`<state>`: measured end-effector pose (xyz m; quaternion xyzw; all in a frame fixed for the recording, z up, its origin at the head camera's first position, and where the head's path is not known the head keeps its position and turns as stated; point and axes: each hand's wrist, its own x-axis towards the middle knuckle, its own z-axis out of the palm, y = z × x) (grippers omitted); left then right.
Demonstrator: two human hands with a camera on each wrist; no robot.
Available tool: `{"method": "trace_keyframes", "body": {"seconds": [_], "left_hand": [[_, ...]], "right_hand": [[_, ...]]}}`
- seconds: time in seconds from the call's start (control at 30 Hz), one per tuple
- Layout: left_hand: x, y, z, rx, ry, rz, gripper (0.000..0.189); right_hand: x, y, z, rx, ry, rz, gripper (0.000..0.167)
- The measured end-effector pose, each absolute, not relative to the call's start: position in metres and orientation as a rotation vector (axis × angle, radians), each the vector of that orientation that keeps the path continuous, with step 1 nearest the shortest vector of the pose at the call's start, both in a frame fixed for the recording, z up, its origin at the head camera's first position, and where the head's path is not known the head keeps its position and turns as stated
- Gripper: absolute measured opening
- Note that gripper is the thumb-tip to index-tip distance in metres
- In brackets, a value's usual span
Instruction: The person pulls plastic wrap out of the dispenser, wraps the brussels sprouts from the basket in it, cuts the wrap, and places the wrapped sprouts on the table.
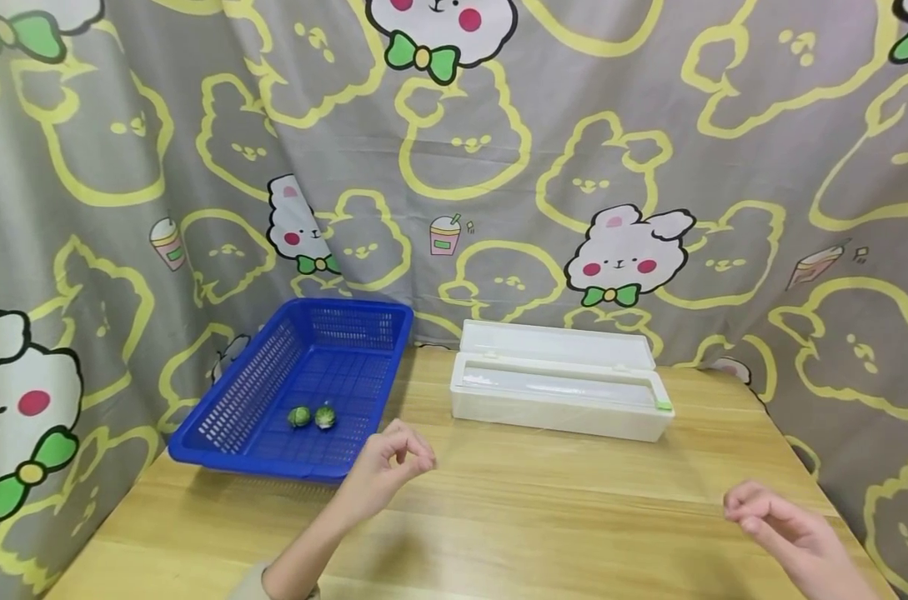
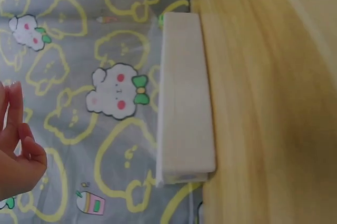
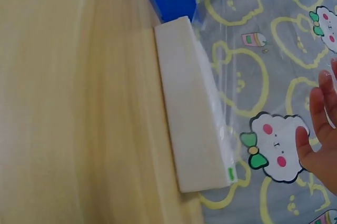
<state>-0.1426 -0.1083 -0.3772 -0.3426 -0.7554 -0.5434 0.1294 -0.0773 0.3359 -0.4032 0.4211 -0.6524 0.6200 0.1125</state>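
My left hand (image 1: 393,462) hovers above the wooden table, just right of the blue basket's near corner. Its fingers are loosely bent with the thumb close to the fingertips, and nothing shows between them. Off to the right, my right hand (image 1: 791,529) is raised over the table with fingers slightly bent; the right wrist view shows its fingers (image 3: 318,113) apart from the thumb. Farther back between the hands lies a long white box (image 1: 562,408) with its lid (image 1: 554,343) tipped back, clear film (image 1: 551,383) inside and a green piece (image 1: 662,405) at its right end.
A blue plastic basket (image 1: 224,457) with slotted sides stands at the left. Two small green Brussels sprouts (image 1: 299,417) lie on its floor. A grey curtain (image 1: 484,225) with cartoon bears and rabbits hangs behind the wooden table (image 1: 544,533) and along its sides.
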Motion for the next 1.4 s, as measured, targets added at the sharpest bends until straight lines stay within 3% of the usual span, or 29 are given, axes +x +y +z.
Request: {"method": "trace_keyframes", "body": {"seconds": [0.2, 0.37, 0.8, 0.97, 1.4], "left_hand": [[-0.135, -0.113, -0.396, -1.168, -2.264, -1.522, 0.008], [-0.133, -0.116, -0.41, -1.295, -2.529, -1.321, 0.006], [-0.146, -0.09, -0.442, -1.582, -2.799, -0.453, 0.013], [-0.148, -0.084, -0.448, -1.583, -2.795, -0.279, 0.014], [-0.149, -0.075, -0.453, -1.42, -2.969, -0.418, 0.008]], "right_hand": [[-0.074, 0.34, -0.434, 1.342, -2.056, 1.75, 0.046], [-0.068, 0.338, -0.455, 1.271, -2.292, 1.615, 0.044], [-0.075, 0.33, -0.475, 0.986, -2.892, 1.155, 0.01], [-0.077, 0.323, -0.471, 0.803, -3.128, 0.973, 0.011], [-0.079, 0.327, -0.466, 0.87, -3.245, 1.141, 0.013]]}}
